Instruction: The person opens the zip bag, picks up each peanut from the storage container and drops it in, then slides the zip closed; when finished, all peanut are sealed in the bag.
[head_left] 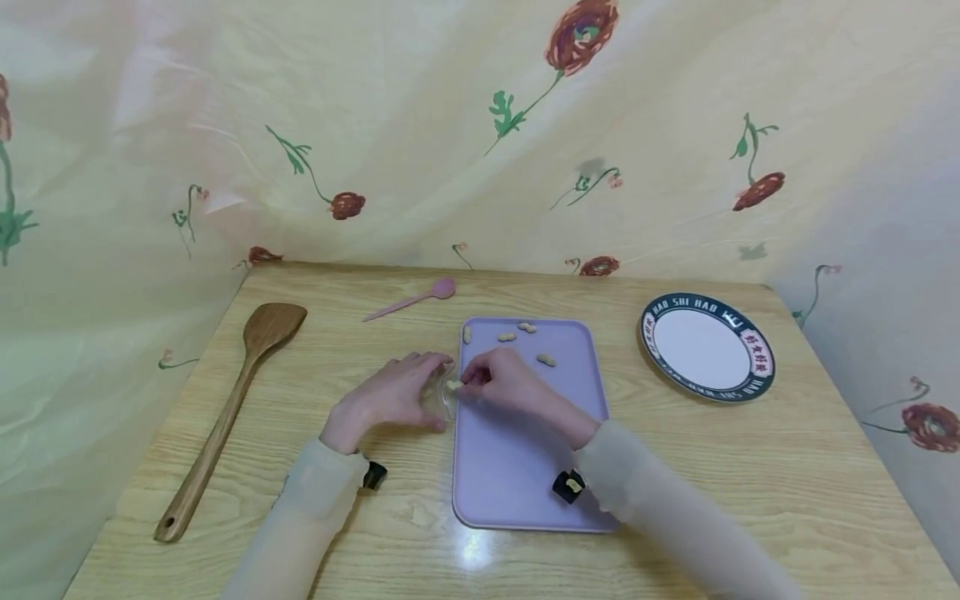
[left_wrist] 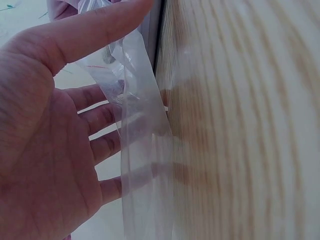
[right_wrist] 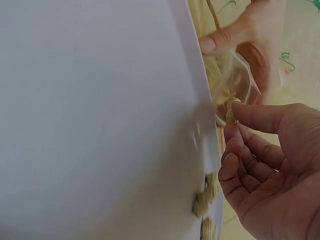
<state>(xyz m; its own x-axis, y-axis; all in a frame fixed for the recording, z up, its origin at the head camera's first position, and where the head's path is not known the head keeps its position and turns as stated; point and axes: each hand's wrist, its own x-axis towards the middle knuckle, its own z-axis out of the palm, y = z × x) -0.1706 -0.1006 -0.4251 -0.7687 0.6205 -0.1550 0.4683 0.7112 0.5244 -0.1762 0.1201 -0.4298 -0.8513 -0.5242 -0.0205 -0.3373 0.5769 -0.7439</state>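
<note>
My right hand (head_left: 510, 383) pinches a peanut in its shell (right_wrist: 231, 111) between thumb and fingertips, over the left edge of the purple tray (head_left: 517, 500). The peanut is at the mouth of a clear plastic bag (left_wrist: 142, 150). Around that bag curves my left hand (head_left: 392, 393), thumb on one side and fingers on the other, holding the mouth apart. More unshelled peanuts (head_left: 546, 360) lie on the far part of the tray, several in all. In the head view the left hand hides much of the bag.
To the left lies a wooden spatula (head_left: 243, 375). A pink spoon (head_left: 442, 288) is behind the tray, near the table's back edge. On the right sits a white plate with a dark lettered rim (head_left: 701, 348). Flowered cloth (head_left: 420, 108) hangs behind the wooden table (head_left: 720, 508).
</note>
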